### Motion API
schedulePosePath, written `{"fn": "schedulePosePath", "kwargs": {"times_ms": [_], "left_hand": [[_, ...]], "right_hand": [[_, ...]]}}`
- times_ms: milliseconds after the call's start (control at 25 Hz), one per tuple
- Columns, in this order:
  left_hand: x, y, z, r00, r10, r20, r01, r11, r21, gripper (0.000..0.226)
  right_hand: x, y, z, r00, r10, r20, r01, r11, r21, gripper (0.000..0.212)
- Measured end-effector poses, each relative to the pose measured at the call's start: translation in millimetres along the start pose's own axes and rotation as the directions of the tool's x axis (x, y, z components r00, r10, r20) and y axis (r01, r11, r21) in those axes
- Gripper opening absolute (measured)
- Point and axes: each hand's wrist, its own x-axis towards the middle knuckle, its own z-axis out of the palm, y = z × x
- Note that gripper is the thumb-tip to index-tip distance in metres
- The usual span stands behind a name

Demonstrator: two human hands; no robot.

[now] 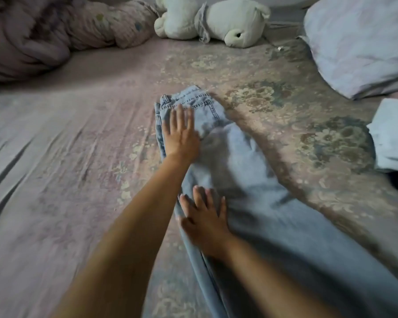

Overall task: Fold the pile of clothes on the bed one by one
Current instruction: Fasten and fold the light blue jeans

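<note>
Lying lengthwise on the bed [67, 138], a pair of light blue jeans [251, 191] is doubled leg over leg, waistband at the far end and legs running back toward the person and out of the bottom of the view. The left hand [182, 134] lies flat just below the waistband, fingers straight and slightly spread, pressing the denim down. The right hand [203, 220] is also flat with fingers fanned, pressing on the thigh area near the left edge of the jeans. Neither hand pinches or curls round the fabric.

Denim like this should be fairly heavy and stiff for cloth: it will hold a crease and stay where it is laid, but it will resist a tight fold and spring back at thick seams. It is not slippery or fragile, and the patterned sheet under it looks soft enough to drag along if the jeans are slid. The best holds are likely the waistband, where the layers are thickest, and the hems, which are out of sight.

Near the right edge a folded pale garment [393, 138] lies well apart from the jeans; a stuffed bear [234, 21], a pillow [359, 42] and a bunched quilt [44, 35] sit at the far side.
</note>
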Motion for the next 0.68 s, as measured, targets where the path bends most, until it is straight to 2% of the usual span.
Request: {"fn": "schedulePosePath", "kwargs": {"times_ms": [40,80,120,160,200,280,320,360,400,440,480,560,600,640,680], "left_hand": [[-31.7,9.7,3.3,0.986,0.142,0.089,-0.142,0.990,-0.010,0.061],[-71.2,11.0,15.1,0.957,0.240,0.164,-0.235,0.971,-0.050,0.060],[-115.7,9.5,22.9,0.935,0.291,0.202,-0.291,0.956,-0.027,0.062],[-143.6,4.7,26.2,0.935,0.278,0.220,-0.296,0.954,0.053,0.068],[-152.4,-1.1,26.0,0.939,0.242,0.246,-0.273,0.956,0.103,0.073],[-166.8,13.0,8.6,0.897,0.112,0.427,-0.205,0.962,0.179,0.069],[-164.2,16.6,-1.0,0.882,0.071,0.465,-0.181,0.964,0.195,0.067],[-174.8,28.8,-10.3,0.882,0.081,0.464,-0.191,0.962,0.194,0.068],[-201.9,51.6,-23.4,0.889,0.167,0.426,-0.247,0.959,0.140,0.070],[-236.5,72.8,-32.7,0.898,0.298,0.322,-0.331,0.942,0.050,0.073],[-278.9,92.3,-39.9,0.874,0.425,0.235,-0.430,0.902,-0.032,0.077],[-364.7,121.3,-48.9,0.752,0.653,0.089,-0.641,0.756,-0.129,0.074],[-399.0,131.8,-49.9,0.689,0.720,0.087,-0.711,0.694,-0.115,0.070],[-426.5,139.8,-50.6,0.642,0.754,0.140,-0.752,0.655,-0.074,0.063],[-444.6,145.8,-52.6,0.632,0.754,0.181,-0.763,0.646,-0.031,0.055]], "right_hand": [[-12.3,16.9,-16.1,0.998,-0.058,0.025,0.058,0.998,-0.009,0.051],[-32.9,41.7,-24.6,0.993,-0.114,-0.045,0.111,0.992,-0.054,0.049],[-61.8,71.0,-32.4,0.984,-0.100,-0.149,0.081,0.988,-0.133,0.049],[-93.0,102.1,-37.2,0.981,-0.060,-0.183,0.021,0.977,-0.211,0.051],[-123.2,129.8,-39.8,0.988,-0.019,-0.151,-0.025,0.957,-0.288,0.054],[-194.2,180.8,-41.6,0.996,0.073,-0.059,-0.090,0.919,-0.384,0.061],[-205.2,195.9,-39.4,0.994,0.090,-0.055,-0.105,0.918,-0.383,0.064],[-218.8,206.2,-42.2,0.994,0.093,-0.064,-0.111,0.915,-0.387,0.064],[-239.2,215.8,-48.0,0.995,0.046,-0.088,-0.078,0.909,-0.409,0.063],[-258.8,222.7,-52.7,0.996,-0.041,-0.074,0.006,0.907,-0.420,0.062],[-278.5,229.6,-55.1,0.986,-0.160,-0.051,0.123,0.897,-0.425,0.062],[-311.1,239.9,-62.9,0.922,-0.382,0.054,0.369,0.829,-0.421,0.062],[-320.2,247.6,-67.6,0.880,-0.465,0.098,0.460,0.778,-0.427,0.062],[-323.9,253.4,-73.3,0.844,-0.523,0.119,0.517,0.732,-0.444,0.061],[-323.2,256.0,-78.8,0.822,-0.554,0.128,0.547,0.710,-0.443,0.057]]}}
